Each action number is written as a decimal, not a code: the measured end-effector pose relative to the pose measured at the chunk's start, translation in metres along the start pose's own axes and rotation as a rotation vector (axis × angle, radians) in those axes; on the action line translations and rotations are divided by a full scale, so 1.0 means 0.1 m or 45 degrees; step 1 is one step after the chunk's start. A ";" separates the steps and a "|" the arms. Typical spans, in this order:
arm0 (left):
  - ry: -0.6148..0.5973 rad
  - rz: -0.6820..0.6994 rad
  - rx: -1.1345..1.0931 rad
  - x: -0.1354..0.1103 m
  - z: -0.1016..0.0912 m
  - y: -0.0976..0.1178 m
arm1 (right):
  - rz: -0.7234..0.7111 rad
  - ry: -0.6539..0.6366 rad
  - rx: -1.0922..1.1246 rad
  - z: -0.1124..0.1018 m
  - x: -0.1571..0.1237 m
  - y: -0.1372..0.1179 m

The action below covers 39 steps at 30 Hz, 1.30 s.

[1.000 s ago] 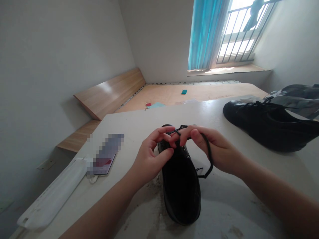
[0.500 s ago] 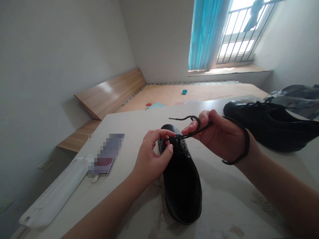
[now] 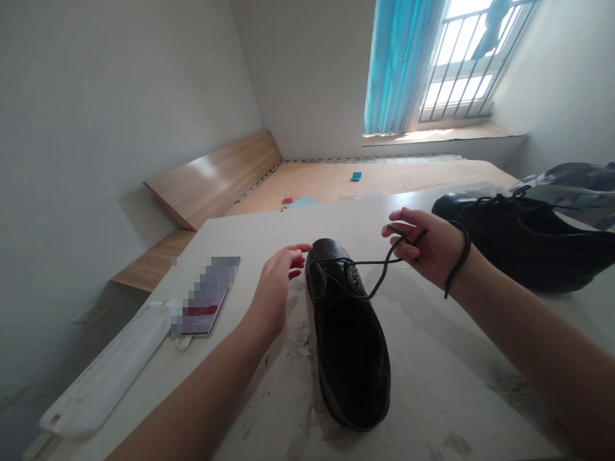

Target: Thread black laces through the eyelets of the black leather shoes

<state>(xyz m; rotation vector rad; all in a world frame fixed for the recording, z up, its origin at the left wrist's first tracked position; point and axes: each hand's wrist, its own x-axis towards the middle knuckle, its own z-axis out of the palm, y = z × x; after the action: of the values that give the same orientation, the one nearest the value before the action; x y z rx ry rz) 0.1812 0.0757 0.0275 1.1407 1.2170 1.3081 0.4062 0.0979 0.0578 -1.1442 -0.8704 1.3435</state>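
A black leather shoe [image 3: 353,378] lies on the table with its toe pointing away from me and its opening toward me. Its black shoelace [image 3: 383,282] runs from the front eyelets across to my right hand [image 3: 427,250], whose fingers are closed on the lace ends. Part of the lace loops around that wrist. To the left of the toe is my left hand [image 3: 283,272], holding nothing, its index finger stretched to the toe's edge and the other fingers loosely bent. A second black shoe [image 3: 528,250], laced and tied, rests beyond my right forearm.
On the left of the white table [image 3: 259,234] lie a phone [image 3: 211,301] with a blurred screen and a long white object [image 3: 106,374]. A grey bag [image 3: 581,189] is at the far right. Behind the table, a wooden bed board [image 3: 408,174] holds small items.
My left hand has let go of the lace at the shoe's front and moved left. My right hand has shifted slightly right, and the lace between it and the shoe now hangs slack.
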 end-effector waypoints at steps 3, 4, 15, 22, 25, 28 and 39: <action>-0.179 0.316 0.413 -0.09 0.02 0.03 | 0.036 0.074 0.024 -0.04 0.04 -0.04; -0.207 0.408 0.534 -0.12 0.03 0.04 | -0.009 0.096 -0.012 -0.07 0.05 -0.06; -0.223 0.298 0.646 -0.07 0.05 -0.03 | 0.199 -1.256 -1.043 -0.43 0.07 -0.18; -0.254 0.022 0.287 -0.08 0.05 0.05 | 0.133 -1.472 -0.834 -0.52 0.05 -0.32; -0.294 -0.024 0.139 -0.06 0.04 0.01 | 0.086 -1.395 -0.740 -0.52 0.10 -0.24; -0.337 0.004 0.055 -0.04 0.04 -0.04 | -0.081 -1.088 -0.692 -0.40 0.13 -0.05; -0.415 0.067 -0.132 -0.07 0.02 0.00 | -0.271 -0.815 -0.474 0.13 -0.16 0.25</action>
<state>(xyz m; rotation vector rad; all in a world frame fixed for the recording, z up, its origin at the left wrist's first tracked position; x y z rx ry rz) 0.1838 0.0686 0.0275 1.2600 0.8764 1.1555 0.3854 0.0810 0.0399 -0.8559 -1.7136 1.4211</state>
